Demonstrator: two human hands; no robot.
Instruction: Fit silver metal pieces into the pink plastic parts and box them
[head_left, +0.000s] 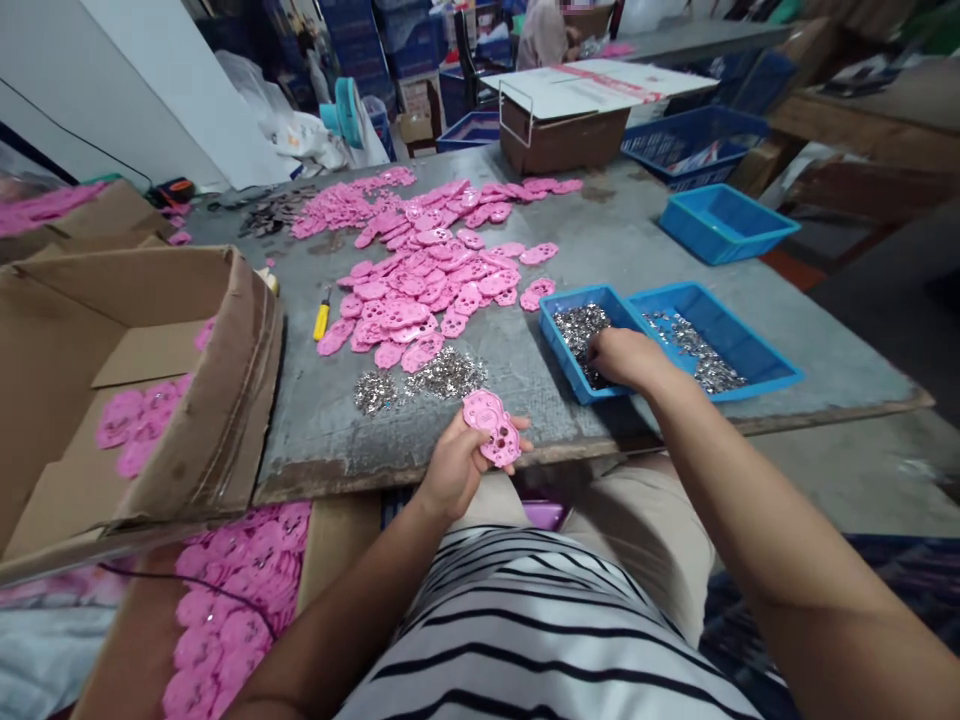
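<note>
My left hand (455, 462) grips a flat pink plastic piece (486, 412) with a wavy edge and small dark spots, just past the table's front edge. The thumb presses on its face. My right hand (624, 357) reaches down into a small blue tray (551, 335) full of tiny shiny metal parts (581, 322). Its fingertips are bent in among the parts, and whatever they pinch is hidden. Beyond my left hand lie two small heaps of metal parts (448, 373) and a large spread pile of similar pink pieces (420, 285).
A wider blue tray (772, 375) with scattered metal parts adjoins on the right; another blue tray (724, 238) sits farther back. At left stands a cardboard box (247, 370) holding some pink pieces. A yellow-handled screwdriver (322, 320) lies by the pile. A person (541, 38) sits in the background.
</note>
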